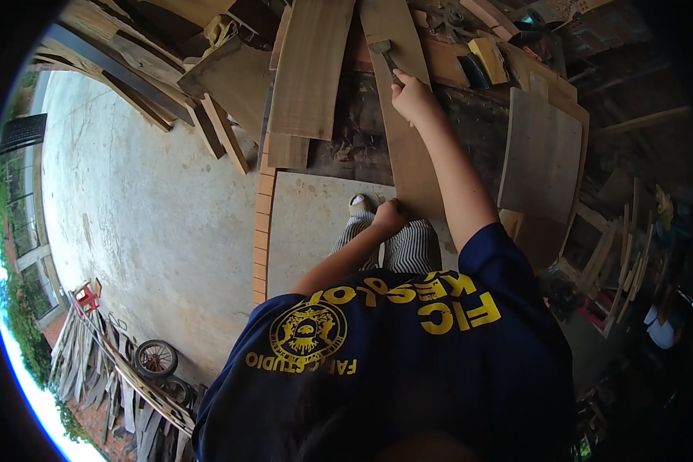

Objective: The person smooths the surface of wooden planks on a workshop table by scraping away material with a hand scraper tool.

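A long brown wooden board (408,146) runs from near my legs up across the workbench. My right hand (413,98) is closed around the dark handle of a flat paintbrush (381,47), whose pale head rests on or just over the far part of the board. At the board's near left edge, my left hand (390,219) is closed, apparently gripping that edge; the fingertips are hidden. To the left of the board lies a wide wooden plank (310,69).
A curved grey-brown panel (541,158) stands at the right side. Wood offcuts (487,61) and tools crowd the far bench. Planks (223,135) lean at the upper left. A wheel (155,359) and piled wood strips (123,393) lie at the lower left on the concrete floor (146,223).
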